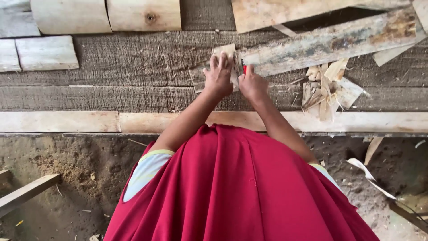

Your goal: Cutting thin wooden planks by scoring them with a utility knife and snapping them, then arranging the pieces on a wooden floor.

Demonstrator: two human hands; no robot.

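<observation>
Wood piece (229,56), small and pale, lies flat on the grey bench plank (133,58), straight ahead of us, w/ its long axis running away from the body. Our left hand (218,76) is spread flat on top of it, fingers fanned, pinning it down. Our right hand (252,84) sits just beside, at the piece's right edge, closed round a red-handled tool (244,68); blade too small to make out. Both hands are about equally near; the tool meets the piece from the right. Shavings (325,87) lie farther right.
</observation>
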